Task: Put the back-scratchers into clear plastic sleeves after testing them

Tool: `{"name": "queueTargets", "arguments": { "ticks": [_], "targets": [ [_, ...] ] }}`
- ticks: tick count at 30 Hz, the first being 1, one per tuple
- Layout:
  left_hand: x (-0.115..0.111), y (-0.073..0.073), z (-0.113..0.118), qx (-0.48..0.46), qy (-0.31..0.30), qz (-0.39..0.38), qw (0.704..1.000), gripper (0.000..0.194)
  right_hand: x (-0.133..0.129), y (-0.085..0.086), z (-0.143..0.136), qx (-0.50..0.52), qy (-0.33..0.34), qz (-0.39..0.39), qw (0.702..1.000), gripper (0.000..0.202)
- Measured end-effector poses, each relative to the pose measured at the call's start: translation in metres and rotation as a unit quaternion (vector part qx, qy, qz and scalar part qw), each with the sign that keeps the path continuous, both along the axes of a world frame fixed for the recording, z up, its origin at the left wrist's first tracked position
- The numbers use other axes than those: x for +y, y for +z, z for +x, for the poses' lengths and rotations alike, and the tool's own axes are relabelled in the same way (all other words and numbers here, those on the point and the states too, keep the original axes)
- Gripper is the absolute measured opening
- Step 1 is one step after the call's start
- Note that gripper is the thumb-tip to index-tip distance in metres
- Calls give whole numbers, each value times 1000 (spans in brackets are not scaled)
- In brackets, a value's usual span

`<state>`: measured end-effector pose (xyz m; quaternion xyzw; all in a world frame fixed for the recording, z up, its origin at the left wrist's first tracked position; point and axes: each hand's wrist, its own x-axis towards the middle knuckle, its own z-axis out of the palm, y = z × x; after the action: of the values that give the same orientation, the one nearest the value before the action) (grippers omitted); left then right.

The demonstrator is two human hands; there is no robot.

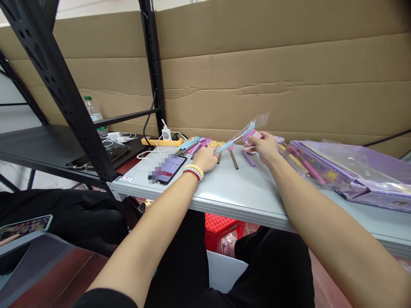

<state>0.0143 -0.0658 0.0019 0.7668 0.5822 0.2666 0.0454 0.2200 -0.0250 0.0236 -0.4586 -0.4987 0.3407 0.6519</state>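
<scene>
My left hand (206,158), with beaded bands at the wrist, is closed on the lower end of a light-blue tool in a clear bag (236,137). The bag slants up to the right above the grey table (237,184). My right hand (265,146) pinches a pink card (252,137) beside the bag's upper part. Several blue, purple and yellow tools (201,144) lie in a row behind my left hand. A brown stick (233,159) and a purple stick (249,159) lie between my hands.
A phone (167,169) lies left of my left wrist. Behind it is a yellow power strip (160,141) with cables. A purple box (356,171) and bagged pens (305,164) stand at the right. A black metal shelf post (69,90) rises at the left. Someone's black-clothed leg (64,214) shows below.
</scene>
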Motion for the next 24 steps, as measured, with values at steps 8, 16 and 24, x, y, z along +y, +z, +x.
{"name": "queueTargets", "arguments": {
  "ticks": [8,16,24],
  "targets": [
    [-2,0,1,1,-10,1,1000,25,11,0,13,43,-56,21,997,10],
    [-3,2,1,4,-12,-3,1000,26,4,0,10,44,-47,20,998,20],
    [-4,2,1,14,-13,-7,1000,26,3,1,9,59,-20,11,998,21]
  ]
}}
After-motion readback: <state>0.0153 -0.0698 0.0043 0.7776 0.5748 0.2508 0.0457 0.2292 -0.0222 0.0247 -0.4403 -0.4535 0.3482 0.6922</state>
